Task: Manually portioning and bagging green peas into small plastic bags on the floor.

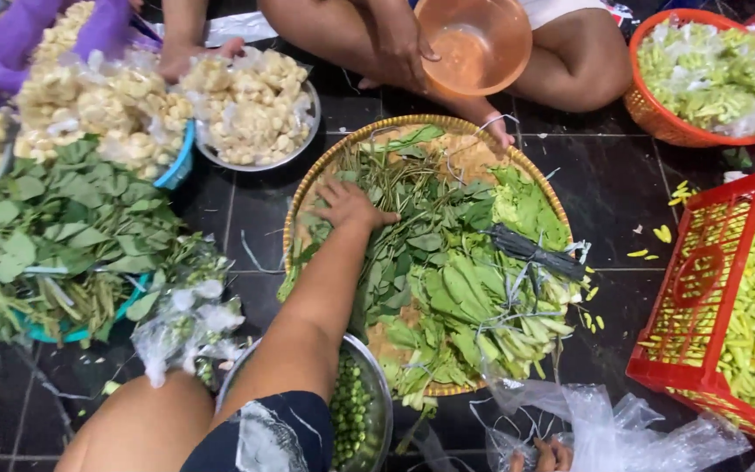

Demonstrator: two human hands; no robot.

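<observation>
Left hand (348, 205) reaches into round woven tray (325, 170), fingers bent, pressing down on green leaves (447, 280), not clearly gripping any. Leaves piled across tray middle. Metal bowl (377, 385) of small green balls just below tray, under arm. Right hand (552, 455) at bottom edge, pinching clear plastic bag (622, 424). Red crate (709, 288) at far right.
</observation>
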